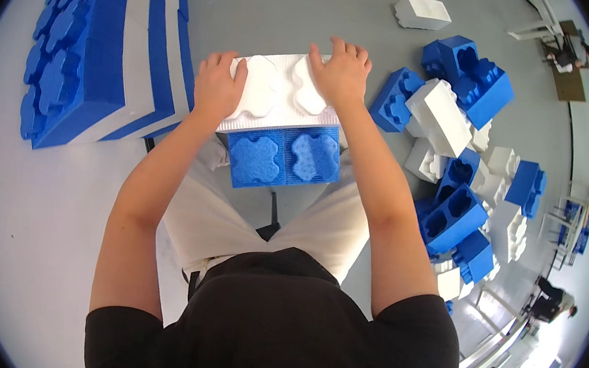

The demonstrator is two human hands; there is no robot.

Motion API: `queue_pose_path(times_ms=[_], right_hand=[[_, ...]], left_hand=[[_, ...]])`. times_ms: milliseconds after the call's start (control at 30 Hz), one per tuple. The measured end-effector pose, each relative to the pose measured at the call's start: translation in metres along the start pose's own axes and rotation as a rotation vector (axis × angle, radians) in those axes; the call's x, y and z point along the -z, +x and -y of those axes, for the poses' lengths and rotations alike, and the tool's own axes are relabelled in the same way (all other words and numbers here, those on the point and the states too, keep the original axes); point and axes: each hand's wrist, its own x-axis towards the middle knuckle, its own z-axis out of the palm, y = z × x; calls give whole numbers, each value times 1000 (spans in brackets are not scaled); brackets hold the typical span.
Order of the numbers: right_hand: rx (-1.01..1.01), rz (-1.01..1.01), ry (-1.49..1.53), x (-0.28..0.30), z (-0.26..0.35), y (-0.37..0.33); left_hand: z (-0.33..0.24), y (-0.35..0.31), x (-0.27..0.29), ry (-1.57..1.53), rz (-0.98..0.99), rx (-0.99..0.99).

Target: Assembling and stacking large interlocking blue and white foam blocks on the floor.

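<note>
Atop the white block (282, 92), left hand (217, 91) and right hand (342, 78) rest, fingers (338, 48) spread.

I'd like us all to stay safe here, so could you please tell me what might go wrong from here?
The studded white block might slip or tilt if pushed unevenly, as the left hand and right hand rest near its opposite ends.

The loose blocks on the person's right lie jumbled, some tilted, and could slide if bumped.

The lone white block on the floor ahead, to the right, could trip someone walking there.
</note>
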Motion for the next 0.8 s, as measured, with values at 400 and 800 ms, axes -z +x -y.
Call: queue_pose_path(times_ms=[400,800], right_hand=[[27,113,-43,-6,21,-3],[-541,79,196,-16,-24,16]], left_hand=[[30,1,0,-183,44,54],[4,3,-3,73,-32,-108]])
